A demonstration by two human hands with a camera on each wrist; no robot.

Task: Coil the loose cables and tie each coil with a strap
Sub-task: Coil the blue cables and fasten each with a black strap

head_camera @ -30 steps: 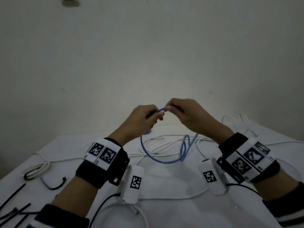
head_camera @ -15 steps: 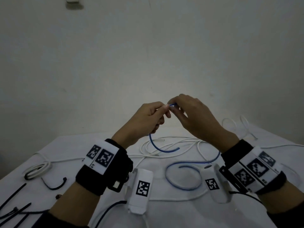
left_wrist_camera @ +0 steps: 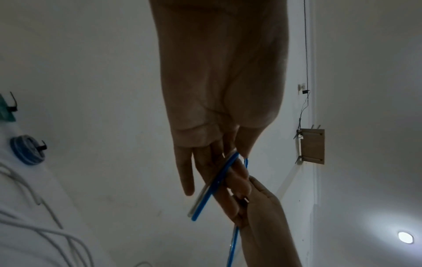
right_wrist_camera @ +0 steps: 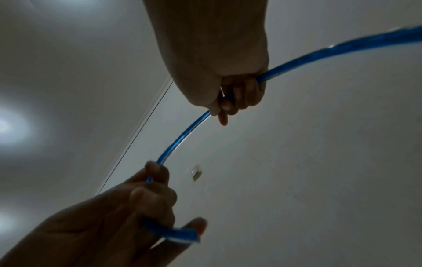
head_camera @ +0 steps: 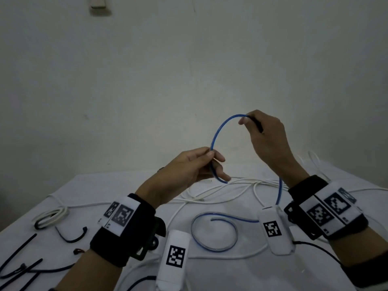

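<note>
A thin blue cable arches in the air between my two hands above the white table. My left hand pinches it near its free end, which curls down past the fingers. My right hand grips the cable higher up and to the right, fingers curled round it. From the right hand the blue cable drops behind the wrist and ends in a loose loop lying on the table. Black straps lie at the near left corner.
Loose white cables sprawl across the middle and far side of the table. A tied white coil and a curved black strap lie at the left. A tied blue coil lies on the table in the left wrist view. A bare wall stands behind.
My hands were together at the cable's end; the right hand has slid up and to the right along the cable, opening an arch between the hands. The loop on the table has stayed.
</note>
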